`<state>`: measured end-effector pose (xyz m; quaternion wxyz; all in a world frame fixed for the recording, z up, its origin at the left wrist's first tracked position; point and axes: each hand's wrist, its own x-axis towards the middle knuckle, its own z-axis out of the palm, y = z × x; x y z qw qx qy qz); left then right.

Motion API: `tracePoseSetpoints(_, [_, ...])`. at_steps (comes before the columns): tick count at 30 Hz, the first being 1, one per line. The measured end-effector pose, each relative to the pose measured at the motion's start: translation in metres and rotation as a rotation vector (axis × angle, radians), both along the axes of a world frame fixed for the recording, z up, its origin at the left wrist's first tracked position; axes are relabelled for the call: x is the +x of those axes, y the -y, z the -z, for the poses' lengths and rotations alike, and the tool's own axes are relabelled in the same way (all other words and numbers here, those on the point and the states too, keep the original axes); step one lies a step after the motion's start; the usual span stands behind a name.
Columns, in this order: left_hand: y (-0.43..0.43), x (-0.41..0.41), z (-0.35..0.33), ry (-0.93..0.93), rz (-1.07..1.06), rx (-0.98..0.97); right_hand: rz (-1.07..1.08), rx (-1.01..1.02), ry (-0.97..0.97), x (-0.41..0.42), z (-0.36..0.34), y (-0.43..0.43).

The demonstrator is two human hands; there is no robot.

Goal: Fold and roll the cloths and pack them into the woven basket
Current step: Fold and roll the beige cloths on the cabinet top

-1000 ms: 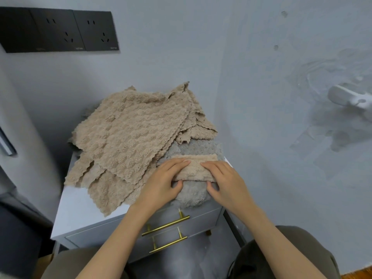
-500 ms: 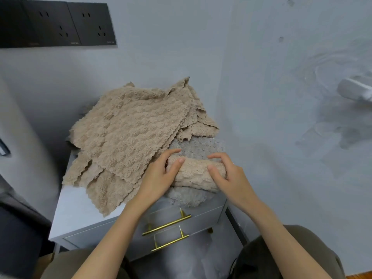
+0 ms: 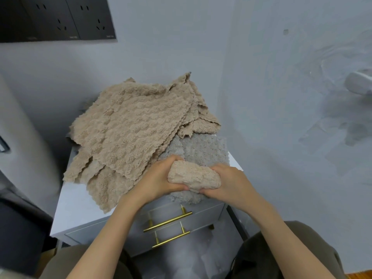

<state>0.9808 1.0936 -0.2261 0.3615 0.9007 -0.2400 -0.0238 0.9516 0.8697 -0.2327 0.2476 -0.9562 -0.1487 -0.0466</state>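
Left hand (image 3: 157,180), right hand (image 3: 231,182), curled round cloth roll (image 3: 194,177)

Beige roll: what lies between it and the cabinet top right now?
Head view: a grey cloth, spread flat on the cabinet top, lies under the beige roll that the left hand and right hand grip.

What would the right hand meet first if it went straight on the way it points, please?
Past the rolled beige cloth it grips, the right hand would likely meet the left hand, though depth is unclear.
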Motion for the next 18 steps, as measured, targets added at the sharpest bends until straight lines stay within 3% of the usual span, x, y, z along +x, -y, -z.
tracePoseSetpoints(3, [0.002, -0.004, 0.0, -0.005, -0.008, -0.048, 0.014, -0.015, 0.025, -0.005, -0.001, -0.003])
tracePoseSetpoints(6, [0.007, -0.012, -0.005, 0.033, -0.073, -0.167, 0.077, 0.11, 0.003, -0.008, -0.011, -0.004])
tracePoseSetpoints(11, [0.023, -0.037, -0.025, 0.145, -0.501, -0.443, 0.206, 0.285, 0.132, -0.021, -0.047, 0.004])
tracePoseSetpoints(13, [0.029, -0.047, -0.039, -0.097, -0.562, -0.639, 0.18, 0.257, 0.205, -0.029, -0.061, 0.003])
tracePoseSetpoints(16, [0.042, -0.06, -0.062, -0.572, -0.447, -1.044, 0.193, 0.136, 0.354, -0.044, -0.078, 0.001])
tracePoseSetpoints(18, [0.053, -0.066, -0.076, -0.686, -0.338, -1.167, 0.207, 0.049, 0.422, -0.052, -0.087, 0.002])
